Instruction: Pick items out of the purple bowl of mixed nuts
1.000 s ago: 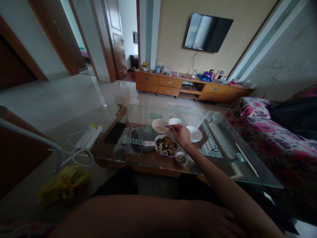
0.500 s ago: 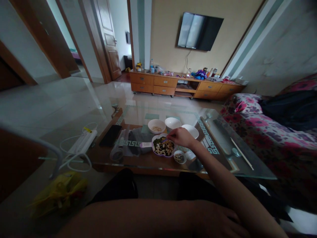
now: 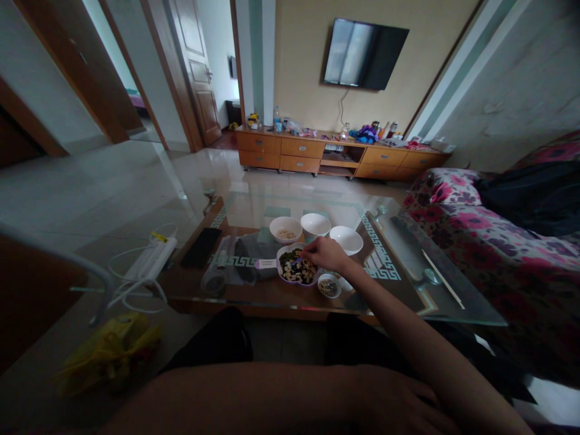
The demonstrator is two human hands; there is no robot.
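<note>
My right hand (image 3: 327, 252) reaches over a purple-rimmed tray (image 3: 296, 283) with a side handle. Its fingers are pinched on a small purple utensil (image 3: 297, 260) whose exact kind is too small to make out. The utensil's tip is among the dark and pale nut-like pieces in the tray. A small white bowl (image 3: 329, 286) of mixed bits stands by the tray's right corner. My left hand (image 3: 399, 396) lies in shadow near my right elbow, its fingers loosely laid out and holding nothing visible.
Behind the tray stand a white bowl (image 3: 286, 229) with pale pieces and two more white bowls (image 3: 316, 225). Clear plastic packaging (image 3: 226, 275) and a black flat item (image 3: 202, 248) lie on the glass table (image 3: 290, 307). A chopstick-like stick (image 3: 441, 279) is at right.
My right hand has shifted slightly left and down over the tray, with the purple utensil still in its fingers. My left hand stays where it was.
</note>
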